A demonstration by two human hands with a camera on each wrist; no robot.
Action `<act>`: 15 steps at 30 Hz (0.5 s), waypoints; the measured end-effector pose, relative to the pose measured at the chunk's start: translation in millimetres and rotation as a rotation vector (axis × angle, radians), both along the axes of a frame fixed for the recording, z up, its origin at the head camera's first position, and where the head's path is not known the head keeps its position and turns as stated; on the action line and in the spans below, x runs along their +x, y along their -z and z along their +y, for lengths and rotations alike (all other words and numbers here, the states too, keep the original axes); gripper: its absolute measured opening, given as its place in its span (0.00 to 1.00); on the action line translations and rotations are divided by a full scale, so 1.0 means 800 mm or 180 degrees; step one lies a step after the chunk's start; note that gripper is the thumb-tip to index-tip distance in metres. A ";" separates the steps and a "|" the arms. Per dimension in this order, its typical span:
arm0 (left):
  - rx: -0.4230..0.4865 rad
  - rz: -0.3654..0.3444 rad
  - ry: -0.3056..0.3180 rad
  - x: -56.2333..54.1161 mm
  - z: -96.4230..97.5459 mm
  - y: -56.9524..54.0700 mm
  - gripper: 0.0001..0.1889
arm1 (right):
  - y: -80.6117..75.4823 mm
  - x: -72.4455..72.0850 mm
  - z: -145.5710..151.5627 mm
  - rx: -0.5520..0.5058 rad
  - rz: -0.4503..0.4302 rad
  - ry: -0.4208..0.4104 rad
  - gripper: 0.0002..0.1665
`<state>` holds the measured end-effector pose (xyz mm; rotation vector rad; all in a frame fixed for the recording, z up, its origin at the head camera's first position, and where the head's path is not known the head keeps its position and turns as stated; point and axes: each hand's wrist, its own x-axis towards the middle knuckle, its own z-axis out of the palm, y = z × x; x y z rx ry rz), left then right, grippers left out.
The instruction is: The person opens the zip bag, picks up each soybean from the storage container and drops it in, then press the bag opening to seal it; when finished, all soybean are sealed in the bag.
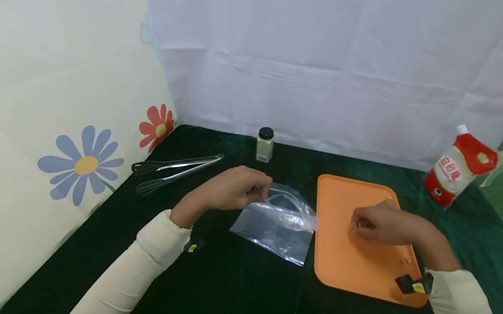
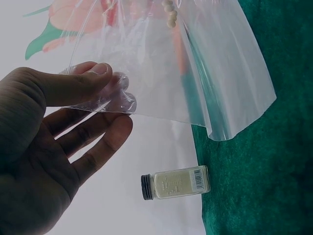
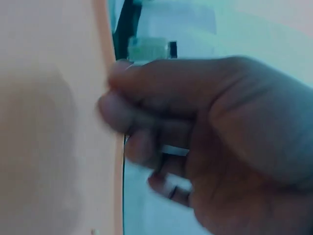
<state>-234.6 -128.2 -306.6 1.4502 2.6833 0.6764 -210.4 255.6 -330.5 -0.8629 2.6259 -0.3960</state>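
My left hand [image 1: 234, 187] pinches the upper edge of a clear plastic zip bag [image 1: 272, 238] between thumb and fingers, holding its mouth apart. A few small yellowish pieces [image 1: 289, 223] show inside the bag; in the left wrist view they look like rounded pale beads or beans [image 2: 170, 14]. Over the orange tray [image 1: 336, 265] my right hand [image 1: 387, 222] has its fingers curled and thumb near the index fingertip. It is blurred in the right wrist view, where nothing shows between its fingertips. Small pale pieces [image 1: 405, 261] lie on the tray near its right edge.
Metal tongs [image 1: 180, 167] lie at the left on the dark green cloth. A black-capped jar [image 1: 265, 146] stands at the back. At the right back is a red and white sugar pouch [image 1: 456, 169]. Curtain and flowered wall panels [image 1: 80, 164] border the table.
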 end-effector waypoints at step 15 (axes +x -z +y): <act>0.0016 -0.0042 0.0039 -0.003 0.000 0.003 0.10 | -0.006 0.019 -0.067 -0.2456 0.0264 0.0244 0.06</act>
